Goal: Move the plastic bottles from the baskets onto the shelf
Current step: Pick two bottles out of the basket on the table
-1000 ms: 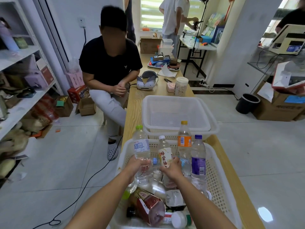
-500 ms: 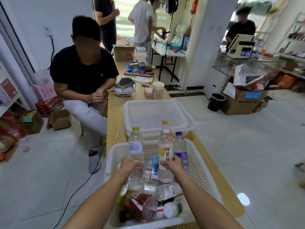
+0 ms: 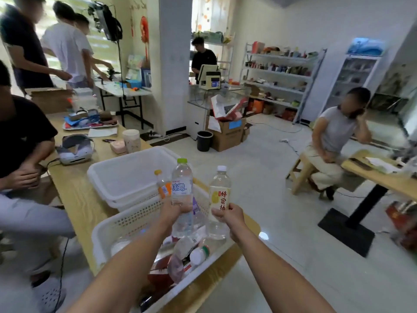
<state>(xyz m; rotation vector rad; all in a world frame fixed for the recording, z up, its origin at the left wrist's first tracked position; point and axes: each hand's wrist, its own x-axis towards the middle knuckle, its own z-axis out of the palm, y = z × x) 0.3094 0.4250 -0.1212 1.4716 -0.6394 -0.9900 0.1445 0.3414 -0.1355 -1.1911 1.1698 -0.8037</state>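
While the green-capped bottle [image 3: 182, 195] and the white-capped bottle [image 3: 220, 196] are hanging upright just above the near basket [image 3: 117, 219], the left hand [image 3: 174, 210] and right hand [image 3: 228, 216] are each curling round one at mid-body. Risk, as judged: smooth plastic is inviting a slip or a tilt during the carry to the far shelf [image 3: 278, 74]. Both forearms are reaching forward side by side over the bench [image 3: 74, 195].

bottles [image 3: 182, 195]: clear glossy plastic | basket [image 3: 135, 219]: white perforated plastic | table [image 3: 76, 199]: pale wood-grain
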